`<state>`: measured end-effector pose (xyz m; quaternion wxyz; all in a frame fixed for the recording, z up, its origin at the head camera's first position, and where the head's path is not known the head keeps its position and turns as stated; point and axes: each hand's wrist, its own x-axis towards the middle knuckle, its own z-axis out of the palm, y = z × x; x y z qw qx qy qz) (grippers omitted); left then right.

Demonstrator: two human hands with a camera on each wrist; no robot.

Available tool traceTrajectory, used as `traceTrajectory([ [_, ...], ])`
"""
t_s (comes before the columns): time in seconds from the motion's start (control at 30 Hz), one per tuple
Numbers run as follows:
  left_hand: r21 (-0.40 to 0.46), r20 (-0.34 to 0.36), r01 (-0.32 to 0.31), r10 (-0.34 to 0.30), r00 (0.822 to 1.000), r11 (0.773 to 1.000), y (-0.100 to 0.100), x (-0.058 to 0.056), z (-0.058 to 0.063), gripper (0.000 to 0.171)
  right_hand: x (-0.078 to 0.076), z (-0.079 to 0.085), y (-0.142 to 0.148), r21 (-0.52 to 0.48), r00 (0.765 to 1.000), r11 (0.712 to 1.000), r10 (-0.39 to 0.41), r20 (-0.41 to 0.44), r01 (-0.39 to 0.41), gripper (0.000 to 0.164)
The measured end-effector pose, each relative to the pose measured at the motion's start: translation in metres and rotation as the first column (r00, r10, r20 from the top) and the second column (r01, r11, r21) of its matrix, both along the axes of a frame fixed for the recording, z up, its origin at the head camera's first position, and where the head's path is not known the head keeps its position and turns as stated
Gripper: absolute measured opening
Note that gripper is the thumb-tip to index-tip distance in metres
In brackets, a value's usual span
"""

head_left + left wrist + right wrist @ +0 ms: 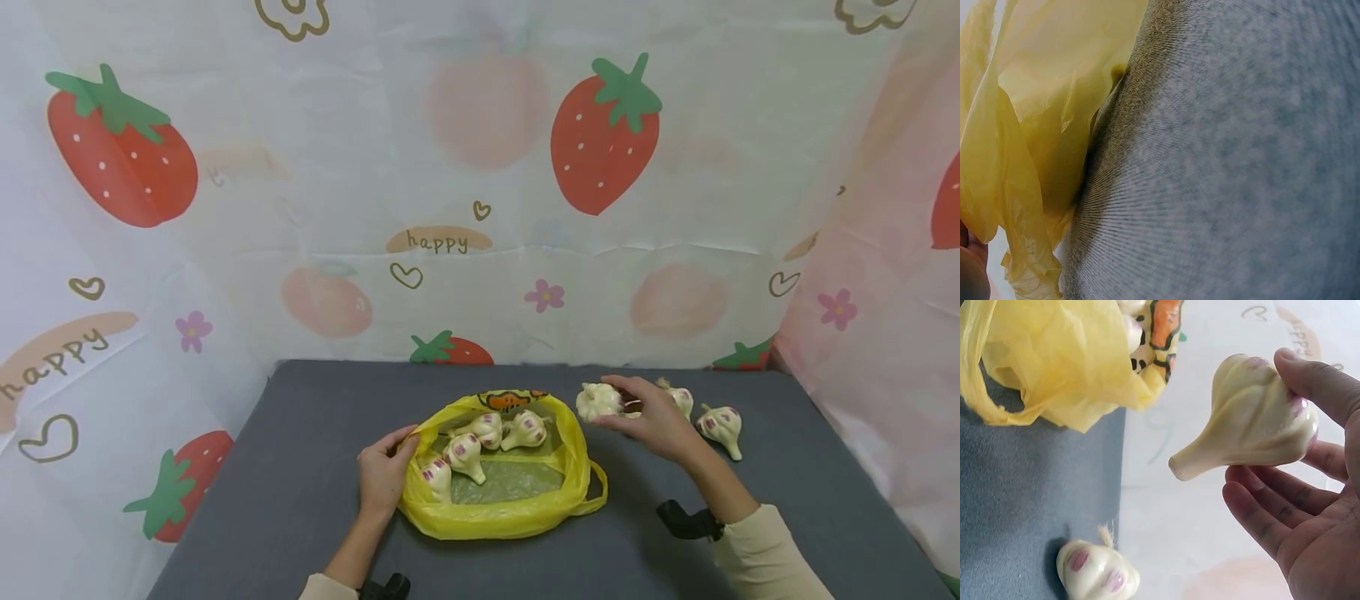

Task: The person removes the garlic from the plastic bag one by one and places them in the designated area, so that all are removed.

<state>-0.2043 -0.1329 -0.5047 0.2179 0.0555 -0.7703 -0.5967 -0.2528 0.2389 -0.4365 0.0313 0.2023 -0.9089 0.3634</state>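
A yellow plastic bag sits with its mouth spread wide, and several garlic bulbs lie inside it. At its left rim my left hand pinches the plastic between thumb and fingers; in the left wrist view only a bit of this hand shows beside the yellow folds. My right hand holds one garlic bulb up, just right of the bag's far rim. Thumb and fingertips grip that bulb's rounded end in the right wrist view, its stem pointing away from the palm.
Two more garlic bulbs lie on the dark grey table right of the bag: one bulb partly behind the right hand, the other bulb farther right. A bag handle loop sticks out rightward. A strawberry-print cloth hangs behind.
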Motion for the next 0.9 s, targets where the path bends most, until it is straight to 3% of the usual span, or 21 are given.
traceTrajectory([
  [0.1, -0.007, -0.002, -0.006, 0.006, 1.0, 1.0, 0.0, -0.001, -0.002, 0.018, 0.001, 0.001, 0.003, -0.006, 1.0, 1.0, -0.005, 0.004, 0.005, 0.065],
  [0.33, 0.026, 0.005, -0.012, 0.012, 1.0, 1.0, -0.008, -0.017, -0.032, 0.02, 0.002, -0.001, 0.011, -0.002, 0.999, 0.999, -0.033, -0.003, 0.033, 0.065],
  [0.4, 0.024, -0.011, -0.011, 0.011, 1.0, 1.0, -0.009, -0.018, -0.035, 0.02, 0.003, -0.002, 0.014, 0.0, 0.999, 0.999, -0.039, -0.009, 0.039, 0.064],
  [0.9, 0.015, -0.048, -0.015, 0.016, 0.999, 1.0, -0.009, -0.017, -0.034, 0.018, 0.008, -0.009, 0.034, 0.03, 0.99, 0.99, -0.141, 0.005, 0.14, 0.064],
])
